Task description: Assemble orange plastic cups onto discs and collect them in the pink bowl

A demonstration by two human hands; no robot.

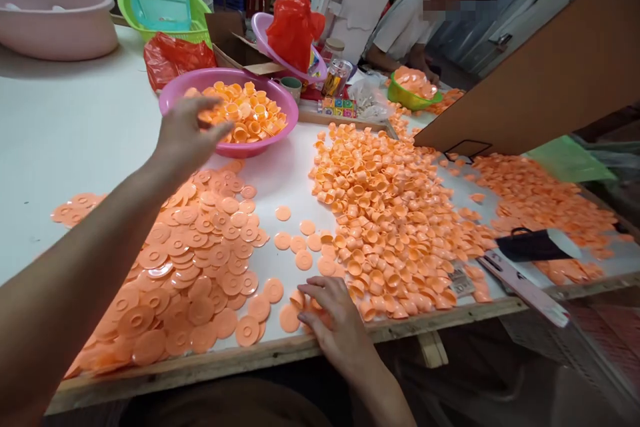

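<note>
My left hand (187, 127) is over the near left rim of a pink basin (170, 97), fingers apart, with nothing seen between them. Small orange toy cups (255, 113) fill this basin. At the table's front edge my right hand (335, 323) has its thumb and fingers closed around one small orange cup (297, 299). Beneath my left forearm spreads a heap of flat orange toy saucers (200, 260). To the right of my right hand lies a large pile of orange cups (390, 227). A few loose saucers (303, 259) lie flat between the two piles.
A cardboard panel (540, 60) stands at the right, beside another orange pile (545, 200). A pink-handled tool (525, 287) overhangs the front edge. Behind are a red bag (295, 30), a large pale tub (55, 20) and a person (405, 27) near a green bowl (410, 97).
</note>
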